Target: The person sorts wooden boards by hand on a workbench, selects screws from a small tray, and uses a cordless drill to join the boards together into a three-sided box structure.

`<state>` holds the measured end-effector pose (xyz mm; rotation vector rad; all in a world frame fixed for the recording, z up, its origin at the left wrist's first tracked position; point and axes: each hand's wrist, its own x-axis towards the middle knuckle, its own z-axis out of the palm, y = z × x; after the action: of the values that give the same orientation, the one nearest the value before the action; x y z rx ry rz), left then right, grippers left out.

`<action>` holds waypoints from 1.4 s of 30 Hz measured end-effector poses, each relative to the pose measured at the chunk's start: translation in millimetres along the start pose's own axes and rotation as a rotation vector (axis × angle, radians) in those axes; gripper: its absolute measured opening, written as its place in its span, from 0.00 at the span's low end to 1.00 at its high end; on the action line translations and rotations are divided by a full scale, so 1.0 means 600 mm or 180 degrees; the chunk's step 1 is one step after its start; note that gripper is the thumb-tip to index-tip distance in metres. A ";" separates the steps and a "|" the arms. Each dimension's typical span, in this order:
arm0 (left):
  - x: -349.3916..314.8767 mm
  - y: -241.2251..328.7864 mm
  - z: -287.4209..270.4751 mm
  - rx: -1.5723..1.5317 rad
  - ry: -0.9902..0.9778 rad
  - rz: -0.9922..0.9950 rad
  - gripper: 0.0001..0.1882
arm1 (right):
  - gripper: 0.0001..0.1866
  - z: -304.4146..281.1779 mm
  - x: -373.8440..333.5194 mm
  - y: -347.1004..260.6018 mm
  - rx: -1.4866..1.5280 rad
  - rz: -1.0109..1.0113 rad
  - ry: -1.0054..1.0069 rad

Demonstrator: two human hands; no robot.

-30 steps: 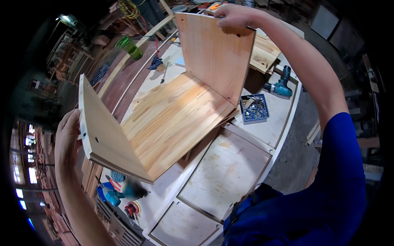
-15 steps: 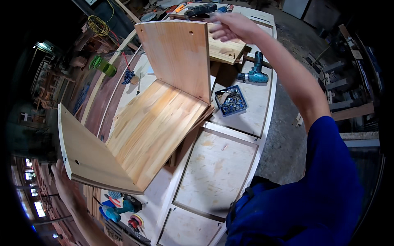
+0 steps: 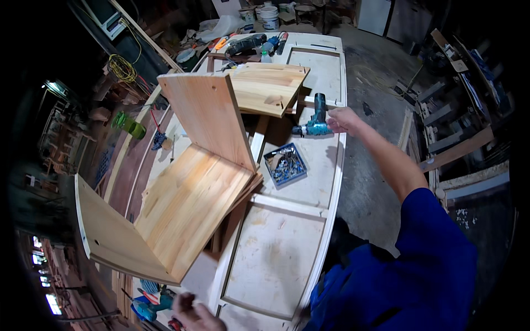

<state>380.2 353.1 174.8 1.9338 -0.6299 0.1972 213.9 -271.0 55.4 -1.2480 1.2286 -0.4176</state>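
My right hand has its fingers closed at the rear end of a teal cordless drill, which lies on the bench with its handle pointing away. Low in the picture, my left hand is in front of the wooden piece, partly blurred, its fingers apart with nothing clear in them. The wooden piece has a flat base panel between two upright end panels, a far one and a near left one. A blue tray of screws sits just nearer than the drill.
Beyond the piece lies another wooden panel. Power tools crowd the bench's far end. A second teal drill lies beside my left hand. A green cup-like container stands at left. The white framed bench top has raised edges.
My right hand has come down from the far panel to the drill. My left hand has left the near end panel and moved right. The view has shifted.
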 end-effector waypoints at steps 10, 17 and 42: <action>0.055 0.066 0.598 -0.2223 -0.0685 -0.2323 0.37 | 0.33 -0.087 0.390 -0.148 -0.0270 -0.0725 -0.0190; 0.273 0.007 0.925 -0.3862 -0.0381 -0.3467 0.34 | 0.26 -0.051 0.643 -0.161 0.0664 0.0873 -0.1612; 0.397 -0.024 0.965 -0.3880 -0.0297 -0.2592 0.35 | 0.30 0.041 0.693 -0.143 0.2319 0.1298 -0.2809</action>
<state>507.4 -236.0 4.6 0.8621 0.0772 -0.6588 416.0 -624.0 -68.2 -0.4189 0.4536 0.0242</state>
